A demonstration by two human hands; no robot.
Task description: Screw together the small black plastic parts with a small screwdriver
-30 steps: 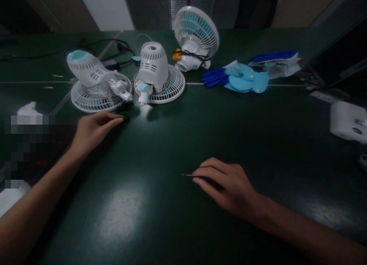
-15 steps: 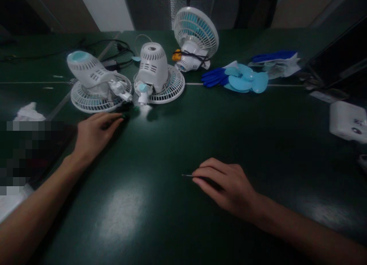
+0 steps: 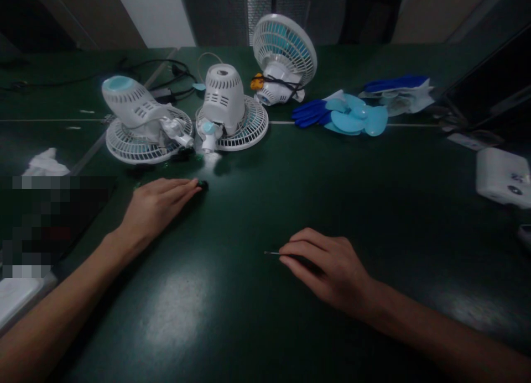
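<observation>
My left hand (image 3: 160, 206) is pinched at its fingertips on a small dark part (image 3: 202, 184) with a green tint, close above or on the green table; its exact kind is too small to make out. My right hand (image 3: 326, 264) is closed around a slim tool, whose thin metal tip (image 3: 270, 253) sticks out to the left past the fingers; the rest is hidden in the palm. Beyond my left hand, a white fan (image 3: 143, 115) and a second fan (image 3: 226, 98) lie with their grilles down on the table.
Behind stands a third fan (image 3: 282, 51) with a black cord tied round its base. Blue gloves (image 3: 309, 113) lie by a light-blue fan blade (image 3: 352, 117). A white box (image 3: 503, 176) sits at the right, crumpled white tissue (image 3: 46, 163) at the left.
My left hand has moved right and nearer to me, away from the left fan, with the small dark part in its fingertips. My right hand has stayed almost still.
</observation>
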